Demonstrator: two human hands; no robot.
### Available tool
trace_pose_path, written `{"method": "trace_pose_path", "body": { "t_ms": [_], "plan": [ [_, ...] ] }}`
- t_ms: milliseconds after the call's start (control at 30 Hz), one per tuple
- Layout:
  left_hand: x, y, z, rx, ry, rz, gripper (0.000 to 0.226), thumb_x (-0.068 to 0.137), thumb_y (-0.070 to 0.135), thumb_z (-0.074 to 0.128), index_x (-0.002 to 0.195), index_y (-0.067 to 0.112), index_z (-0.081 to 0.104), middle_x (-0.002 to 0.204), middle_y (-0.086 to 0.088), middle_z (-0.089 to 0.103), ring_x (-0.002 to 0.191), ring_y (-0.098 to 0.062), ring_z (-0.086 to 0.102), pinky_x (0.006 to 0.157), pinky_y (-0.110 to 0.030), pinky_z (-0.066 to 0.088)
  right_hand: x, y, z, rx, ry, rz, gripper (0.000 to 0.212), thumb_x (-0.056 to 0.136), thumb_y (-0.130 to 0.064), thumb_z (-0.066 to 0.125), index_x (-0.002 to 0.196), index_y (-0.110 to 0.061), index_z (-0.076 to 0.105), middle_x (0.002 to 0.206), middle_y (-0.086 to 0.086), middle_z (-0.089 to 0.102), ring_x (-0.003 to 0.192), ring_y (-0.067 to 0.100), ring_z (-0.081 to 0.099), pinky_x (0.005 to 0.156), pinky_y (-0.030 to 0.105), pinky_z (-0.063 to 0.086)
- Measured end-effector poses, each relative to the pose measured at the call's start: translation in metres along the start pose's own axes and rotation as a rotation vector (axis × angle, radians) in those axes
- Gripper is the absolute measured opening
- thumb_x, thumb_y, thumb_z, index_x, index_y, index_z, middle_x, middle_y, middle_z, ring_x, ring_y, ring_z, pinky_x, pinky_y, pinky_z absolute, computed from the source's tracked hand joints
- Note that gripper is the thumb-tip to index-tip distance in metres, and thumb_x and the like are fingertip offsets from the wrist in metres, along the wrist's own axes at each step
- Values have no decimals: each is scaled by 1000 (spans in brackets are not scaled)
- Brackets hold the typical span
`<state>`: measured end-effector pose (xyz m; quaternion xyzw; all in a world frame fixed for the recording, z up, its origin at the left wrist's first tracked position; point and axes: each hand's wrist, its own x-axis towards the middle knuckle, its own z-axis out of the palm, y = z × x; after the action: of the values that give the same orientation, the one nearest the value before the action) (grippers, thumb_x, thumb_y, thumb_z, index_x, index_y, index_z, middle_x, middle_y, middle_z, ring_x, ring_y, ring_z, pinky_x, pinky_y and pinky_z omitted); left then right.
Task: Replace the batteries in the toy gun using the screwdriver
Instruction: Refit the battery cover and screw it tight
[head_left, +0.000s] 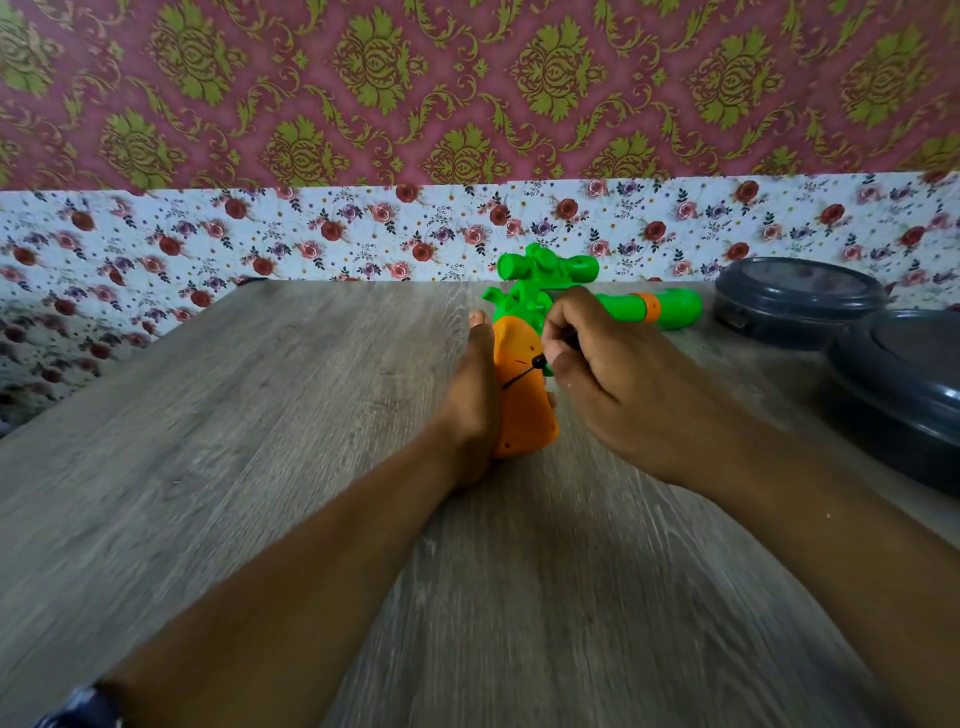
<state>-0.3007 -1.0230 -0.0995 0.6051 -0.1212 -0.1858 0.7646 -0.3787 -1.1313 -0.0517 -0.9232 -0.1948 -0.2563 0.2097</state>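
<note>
A green toy gun (644, 306) with an orange handle lies on the wooden table (260, 415), barrel pointing right and a green scope on top. My left hand (470, 410) grips the orange handle from its left side, thumb up beside it. My right hand (613, 384) pinches a small black screwdriver (524, 375), its thin tip set against the face of the orange handle. Most of the screwdriver's grip is hidden inside my right fingers. No batteries are visible.
Two dark grey round lidded containers stand at the right: one (800, 301) at the table's back, a larger one (904, 395) nearer the right edge. A floral-papered wall runs close behind the table.
</note>
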Motion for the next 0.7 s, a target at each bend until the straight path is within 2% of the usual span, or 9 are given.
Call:
{"method": "trace_pose_path", "body": {
  "t_ms": [100,200,267,367,433,467,533,600,700],
  "plan": [
    [1,-1,-1,-32,14,-20,73,94,61,9,138,16,44,130,-15,58,120,-35,54,96,-45,45,1,2,-3,-56,80,-2,24,87,-38,43,74,-18,46,49,-8,35,44,6,35,46,31,30],
    [1,-2,-2,-7,20,-4,73,94,61,9,136,15,47,124,-13,61,104,-28,61,81,-33,53,-1,2,-5,-216,75,18,40,88,-52,32,62,-22,40,46,-8,27,42,8,29,45,30,29],
    [2,-1,-1,-13,19,3,73,94,59,10,134,12,49,122,-17,61,99,-28,60,77,-32,53,-1,1,-3,-290,27,43,43,88,-55,21,71,-22,42,51,-8,32,48,16,36,48,32,32],
    [1,-1,-1,-6,7,19,73,95,57,7,120,11,58,107,-17,65,94,-28,60,76,-31,50,0,2,0,-87,-36,37,20,92,-38,34,95,-20,42,59,-9,40,53,15,42,52,34,33],
    [1,-1,-1,9,-21,29,68,96,55,5,101,16,61,87,-9,66,79,-21,61,68,-26,49,0,1,0,41,-65,43,8,92,-22,43,99,-19,40,63,-11,41,55,9,42,52,33,32],
    [1,-2,-1,14,-26,32,68,96,55,5,99,16,60,83,-7,66,76,-19,61,67,-25,49,0,0,0,62,-76,37,7,91,-17,44,97,-17,41,64,-12,42,56,8,43,53,32,33],
    [0,-1,0,9,-23,27,69,96,55,5,117,14,57,93,-7,67,84,-19,62,75,-28,50,2,0,0,48,-57,6,1,91,-15,46,91,-15,45,66,-10,47,59,8,46,54,33,35],
    [-2,1,1,6,-2,14,72,95,58,7,135,14,46,114,-11,64,100,-25,62,90,-38,48,3,1,-1,21,9,-15,8,88,-22,51,83,-16,53,61,-11,49,55,4,47,52,29,35],
    [0,-2,1,22,24,12,73,94,60,9,136,12,45,122,-17,62,109,-31,61,93,-44,48,2,2,-2,-34,89,-8,32,83,-44,52,76,-13,61,48,-12,42,44,2,41,45,23,30]
  ]
}}
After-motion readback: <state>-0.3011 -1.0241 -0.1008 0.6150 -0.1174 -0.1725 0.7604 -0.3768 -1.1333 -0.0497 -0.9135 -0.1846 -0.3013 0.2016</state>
